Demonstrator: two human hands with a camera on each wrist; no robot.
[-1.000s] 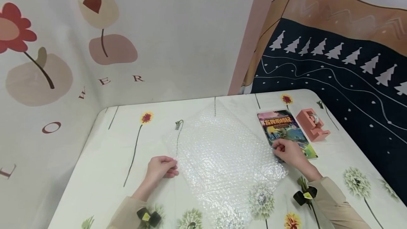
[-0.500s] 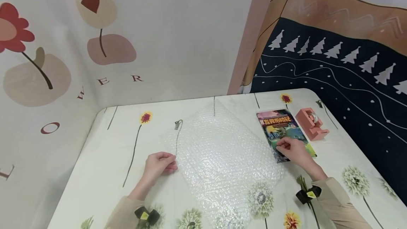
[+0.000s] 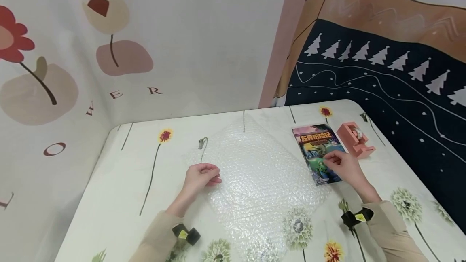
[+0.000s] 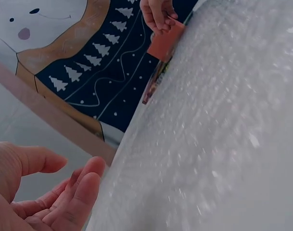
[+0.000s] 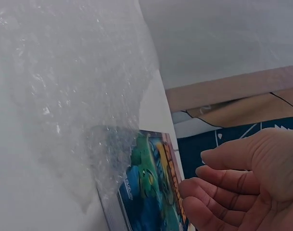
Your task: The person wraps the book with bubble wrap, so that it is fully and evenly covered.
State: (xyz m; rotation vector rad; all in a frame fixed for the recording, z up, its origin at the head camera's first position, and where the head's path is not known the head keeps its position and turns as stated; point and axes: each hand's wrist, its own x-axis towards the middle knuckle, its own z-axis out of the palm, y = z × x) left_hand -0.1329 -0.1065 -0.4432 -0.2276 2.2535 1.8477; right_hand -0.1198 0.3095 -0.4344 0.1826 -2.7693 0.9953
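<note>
A clear sheet of bubble wrap (image 3: pixel 255 173) lies flat on the table with one corner pointing to the back. Over its left part hovers my left hand (image 3: pixel 202 176); in the left wrist view a gap shows between thumb and fingers (image 4: pixel 86 195), with nothing held. On the right, a colourful paperback book (image 3: pixel 313 144) lies with its cover up, and the wrap's right corner overlaps its near end in the right wrist view. My right hand (image 3: pixel 344 167) is above this book, its fingers (image 5: pixel 223 180) loosely bent and holding nothing.
A pink tape dispenser (image 3: pixel 354 140) stands just right of the book. The table (image 3: pixel 127 181) has a white cloth printed with flowers. Hanging fabric, pale (image 3: pixel 204 51) and dark blue with trees (image 3: pixel 382 84), borders the back and right side.
My left hand has moved right, from the bubble wrap's left edge to over the sheet. My right hand has left the wrap's right corner and shifted right over the book.
</note>
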